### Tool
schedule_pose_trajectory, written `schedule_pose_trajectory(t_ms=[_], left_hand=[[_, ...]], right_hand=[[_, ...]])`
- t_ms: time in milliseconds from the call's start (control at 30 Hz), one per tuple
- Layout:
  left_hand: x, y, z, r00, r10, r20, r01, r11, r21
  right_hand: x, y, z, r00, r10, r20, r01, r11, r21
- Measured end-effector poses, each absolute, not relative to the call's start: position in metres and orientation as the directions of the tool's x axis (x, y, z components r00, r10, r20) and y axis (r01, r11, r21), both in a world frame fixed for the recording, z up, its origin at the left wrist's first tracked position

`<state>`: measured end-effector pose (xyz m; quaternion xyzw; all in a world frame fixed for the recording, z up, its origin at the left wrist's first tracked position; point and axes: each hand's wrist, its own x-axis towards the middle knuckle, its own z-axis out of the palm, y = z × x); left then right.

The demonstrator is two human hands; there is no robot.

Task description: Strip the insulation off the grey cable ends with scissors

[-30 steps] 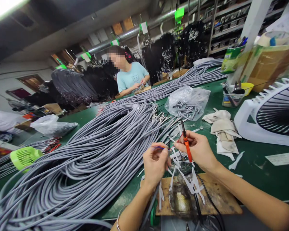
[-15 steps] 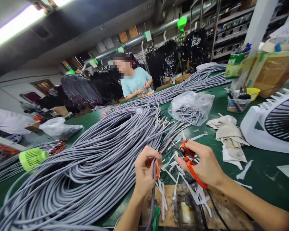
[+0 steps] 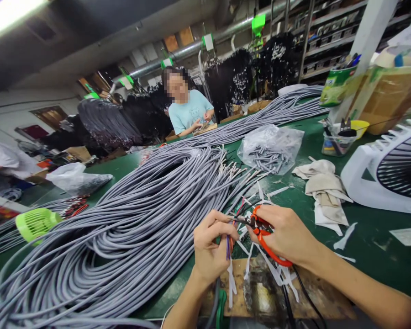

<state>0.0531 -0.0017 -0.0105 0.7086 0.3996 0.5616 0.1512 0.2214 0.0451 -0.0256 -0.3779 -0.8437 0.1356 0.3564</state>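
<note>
My left hand (image 3: 210,249) is closed around the end of a grey cable (image 3: 214,299), whose thin coloured wires (image 3: 229,247), blue and orange among them, stick out between the fingers. My right hand (image 3: 289,230) grips orange-handled scissors (image 3: 269,249). Their dark blades point left and reach the fingertips of my left hand; whether they touch a wire is too small to tell. Below both hands lies a wooden board (image 3: 238,308) with a worn metal block (image 3: 265,294) and white strips (image 3: 232,283) on it.
A big coil of grey cables (image 3: 123,228) fills the left of the green table. Beyond my hands sits a plastic bag (image 3: 272,148) of short grey pieces. Cloths (image 3: 324,187) and a white fan (image 3: 370,173) stand right. A co-worker (image 3: 190,109) sits across.
The scissors have moved left, bringing their blades to my left hand's fingertips, and the blades have come closer together. My left hand has turned slightly. The co-worker's head has turned.
</note>
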Motion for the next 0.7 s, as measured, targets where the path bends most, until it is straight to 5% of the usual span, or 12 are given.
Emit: schedule_pose_trajectory(t_ms=[333, 433, 567, 700], left_hand=[[0.053, 0.0, -0.015, 0.013, 0.827, 0.562, 0.09, -0.561, 0.823], [0.057, 0.005, -0.01, -0.021, 0.906, 0.422, -0.022, -0.423, 0.906], [0.061, 0.009, -0.006, -0.049, 0.984, 0.172, -0.2, -0.178, 0.963], [0.05, -0.017, -0.008, -0.079, 0.997, 0.012, -0.366, -0.041, 0.93]], right_hand=[[0.22, 0.043, -0.035, -0.49, 0.698, 0.523, 0.508, 0.716, -0.479], [0.22, 0.047, -0.034, -0.446, 0.706, 0.55, 0.494, 0.706, -0.507], [0.224, 0.059, -0.028, -0.313, 0.799, 0.514, 0.661, 0.572, -0.486], [0.24, 0.072, -0.034, -0.247, 0.928, 0.28, 0.884, 0.334, -0.328]])
